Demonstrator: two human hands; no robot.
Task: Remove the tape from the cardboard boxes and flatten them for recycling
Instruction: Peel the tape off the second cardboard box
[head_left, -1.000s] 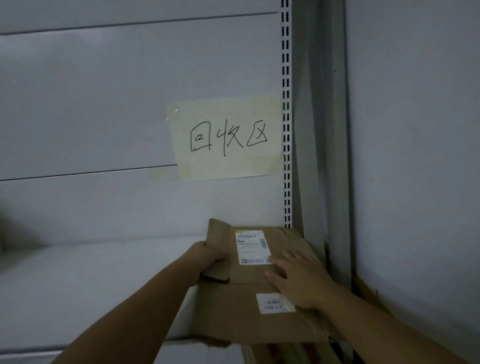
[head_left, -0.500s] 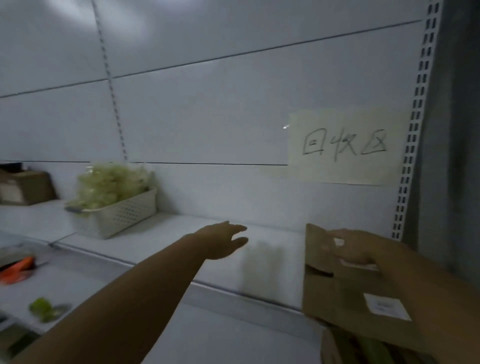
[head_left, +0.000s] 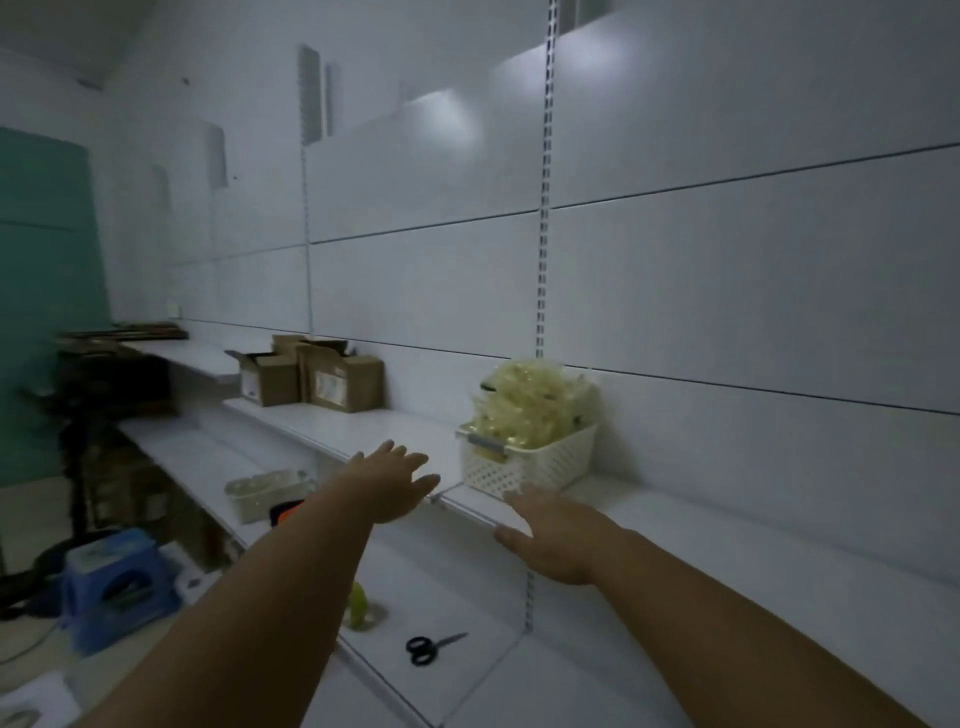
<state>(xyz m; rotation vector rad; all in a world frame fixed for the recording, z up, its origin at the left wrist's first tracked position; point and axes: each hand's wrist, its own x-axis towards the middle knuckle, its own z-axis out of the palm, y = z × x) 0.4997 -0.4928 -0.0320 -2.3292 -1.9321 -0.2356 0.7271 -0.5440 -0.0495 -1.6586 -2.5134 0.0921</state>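
Both your hands are empty. Your left hand (head_left: 387, 480) reaches out with its fingers straight and spread. Your right hand (head_left: 556, 540) is flat and wide too, at the edge of the shelf (head_left: 363, 431). I cannot tell if it touches it.

The boxes (head_left: 340, 384) stand far off at ten o'clock on that shelf. They are not flat and their top flaps stick up, so I think they are work left to do. Any tape on them is too small to see.

A basket (head_left: 524, 467) of pale yellow stuff sits at twelve o'clock, just past your right hand. Scissors (head_left: 434, 647) lie at six o'clock on the lower shelf (head_left: 457, 587).

You hold no box, so I think you need to fetch the next one.
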